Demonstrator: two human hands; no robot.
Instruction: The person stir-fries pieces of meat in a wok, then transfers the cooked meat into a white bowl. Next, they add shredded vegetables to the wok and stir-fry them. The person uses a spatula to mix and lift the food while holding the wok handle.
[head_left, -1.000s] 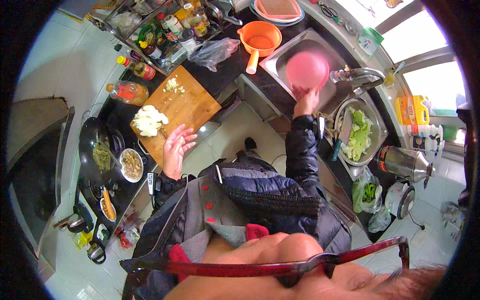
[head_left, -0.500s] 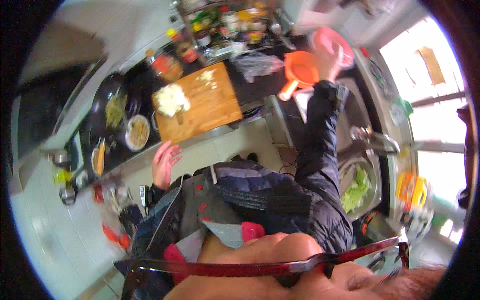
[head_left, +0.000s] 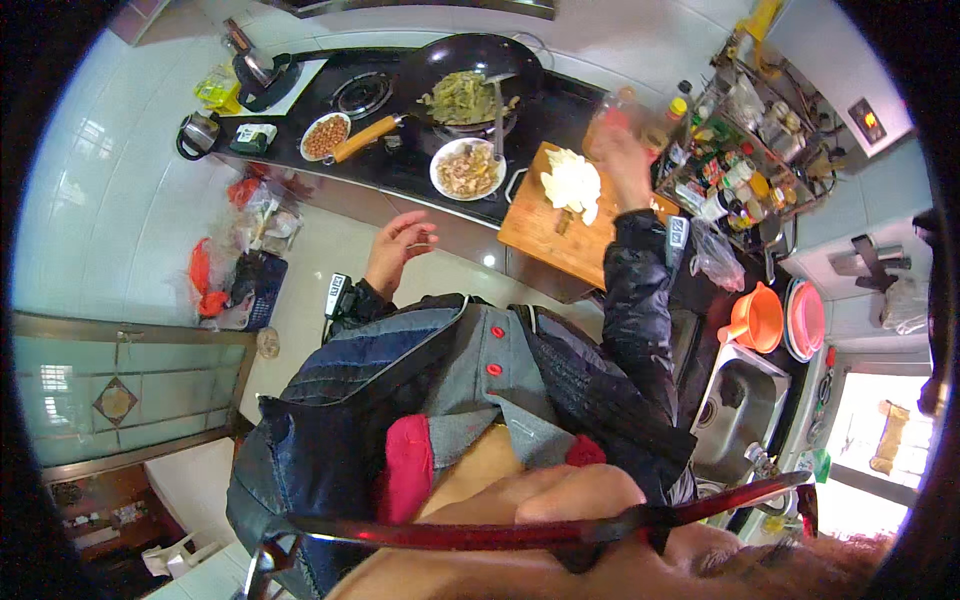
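Note:
My left hand [head_left: 400, 250] hangs in front of the counter's edge, holding nothing, its fingers apart. Reaching over the far right of a wooden cutting board [head_left: 530, 228], my right hand [head_left: 622, 165] is blurred, its fingers too smeared to read. It is close to a jar with a reddish cap [head_left: 615, 108]; touching or apart, I cannot tell. Chopped white pieces [head_left: 570, 185] lie heaped on the board. Left of it stands a plate of sliced food [head_left: 467, 170]. Behind that, a black wok [head_left: 418, 72] contains green vegetables [head_left: 463, 98], with a metal spatula [head_left: 498, 118] leaning in it.
A bowl of peanuts [head_left: 326, 136] sits by the wok's wooden handle [head_left: 365, 138]. Bottles crowd a rack [head_left: 740, 185] at the right. Beyond a plastic bag [head_left: 718, 258] are an orange ladle [head_left: 757, 318], a pink basin [head_left: 806, 318] and the sink [head_left: 740, 420].
My view has turned left toward the stove. My right hand has left the pink basin by the sink and is now over the cutting board's far side. The left hand stays open.

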